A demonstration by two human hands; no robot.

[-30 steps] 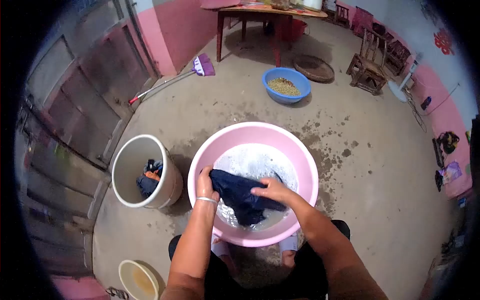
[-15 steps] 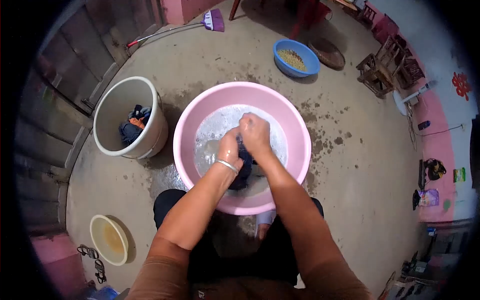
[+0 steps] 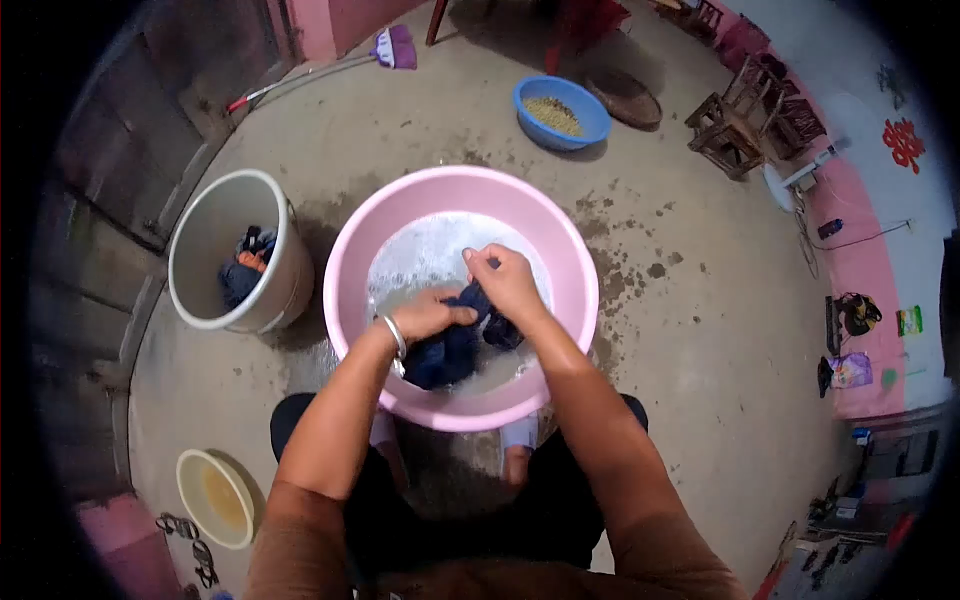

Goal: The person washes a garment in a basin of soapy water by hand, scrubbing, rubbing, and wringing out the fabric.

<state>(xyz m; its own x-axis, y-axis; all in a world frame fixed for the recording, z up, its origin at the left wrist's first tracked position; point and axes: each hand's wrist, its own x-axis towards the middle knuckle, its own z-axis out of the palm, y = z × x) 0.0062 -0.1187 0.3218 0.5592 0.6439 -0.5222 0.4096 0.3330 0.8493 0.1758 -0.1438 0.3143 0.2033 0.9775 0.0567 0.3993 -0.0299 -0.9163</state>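
Navy cloth (image 3: 440, 362) sits bunched toward 6 o'clock in a pink basin (image 3: 574, 270) of suds (image 3: 420, 245), the left hand (image 3: 428, 315) clasping it near 8 o'clock while the right hand (image 3: 508, 282) appears to pinch it toward 2 o'clock. Working the wet cloth by hand looks like the step underway; another rub would likely call for both hands' firm hold.

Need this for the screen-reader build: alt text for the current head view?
A person's left hand and right hand grip dark blue cloth in a pink basin of sudsy water. A pale bucket holding clothes stands to the left on the floor; farther off are a blue basin of small yellowish pieces and a purple-headed broom.
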